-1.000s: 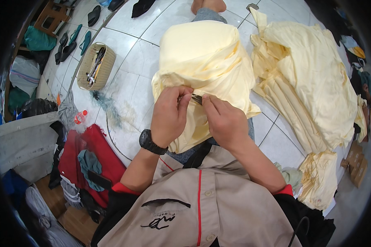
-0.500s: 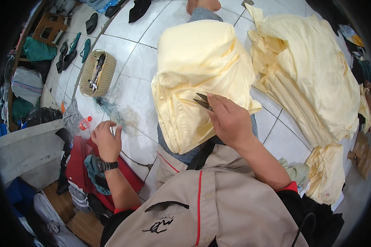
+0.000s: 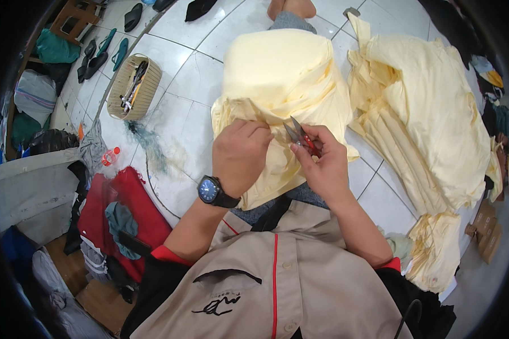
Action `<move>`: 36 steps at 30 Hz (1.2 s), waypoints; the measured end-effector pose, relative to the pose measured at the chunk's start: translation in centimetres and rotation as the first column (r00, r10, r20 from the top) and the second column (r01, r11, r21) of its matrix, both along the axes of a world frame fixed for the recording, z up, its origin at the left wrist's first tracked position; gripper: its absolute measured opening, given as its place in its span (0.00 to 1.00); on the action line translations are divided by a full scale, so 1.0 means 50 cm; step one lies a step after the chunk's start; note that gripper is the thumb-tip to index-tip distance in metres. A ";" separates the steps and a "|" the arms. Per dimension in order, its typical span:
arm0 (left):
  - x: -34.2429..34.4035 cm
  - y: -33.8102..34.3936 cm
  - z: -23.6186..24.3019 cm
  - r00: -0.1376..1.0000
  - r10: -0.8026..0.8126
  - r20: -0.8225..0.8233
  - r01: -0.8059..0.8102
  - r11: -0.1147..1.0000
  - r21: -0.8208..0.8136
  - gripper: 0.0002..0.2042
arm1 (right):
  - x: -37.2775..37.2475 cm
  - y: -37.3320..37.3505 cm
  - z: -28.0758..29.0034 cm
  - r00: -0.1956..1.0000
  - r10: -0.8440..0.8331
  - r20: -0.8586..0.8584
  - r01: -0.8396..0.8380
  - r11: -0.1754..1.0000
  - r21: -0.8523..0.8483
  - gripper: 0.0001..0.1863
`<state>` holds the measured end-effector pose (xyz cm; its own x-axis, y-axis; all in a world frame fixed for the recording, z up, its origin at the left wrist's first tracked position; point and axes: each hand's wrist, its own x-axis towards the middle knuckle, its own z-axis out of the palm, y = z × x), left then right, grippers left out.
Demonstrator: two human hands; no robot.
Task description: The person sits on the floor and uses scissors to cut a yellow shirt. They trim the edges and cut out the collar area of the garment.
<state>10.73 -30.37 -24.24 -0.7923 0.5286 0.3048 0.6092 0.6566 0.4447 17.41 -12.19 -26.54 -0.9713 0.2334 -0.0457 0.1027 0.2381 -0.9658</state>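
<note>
A pale yellow cotton garment [image 3: 280, 62] lies draped over my lap, its near part bunched in folds. My left hand [image 3: 240, 155], with a dark watch on its wrist, is closed on those folds, its fingertips partly hidden. Close beside it, my right hand [image 3: 327, 164] grips small thread snips [image 3: 296, 134] with red on the handle. Their pointed blades are apart and aim up and to the left, over the cloth. I cannot tell whether they touch it.
More yellow garments [image 3: 430, 96] are piled on the tiled floor to the right. At the left stand a beige plastic basket [image 3: 147, 87] of tools and a red-capped bottle [image 3: 111, 156], near loose threads [image 3: 152, 147] and a red cloth [image 3: 147, 203]. Sandals [image 3: 119, 53] lie farther off.
My left hand has come from the floor at the left onto the garment and closed on its folds. My right hand has turned the snips more upright and moved slightly right.
</note>
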 end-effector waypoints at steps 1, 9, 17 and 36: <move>0.001 -0.005 0.003 1.000 0.004 0.012 -0.004 1.000 0.018 0.04 | 0.001 0.001 0.000 0.999 0.019 -0.026 -0.018 0.999 0.038 0.18; -0.033 -0.044 0.032 0.919 -0.152 0.365 0.105 0.984 0.146 0.05 | 0.021 0.007 0.034 0.974 0.186 -0.125 -0.127 0.916 0.379 0.20; -0.022 -0.049 0.030 0.883 -0.136 0.448 0.050 0.979 0.198 0.05 | 0.022 -0.015 0.039 0.909 0.359 -0.213 -0.085 0.658 0.748 0.21; 0.000 -0.517 -0.028 0.759 0.495 -0.423 -0.645 0.659 -0.387 0.11 | -0.003 0.031 0.089 0.976 0.120 0.182 -0.186 0.892 0.411 0.25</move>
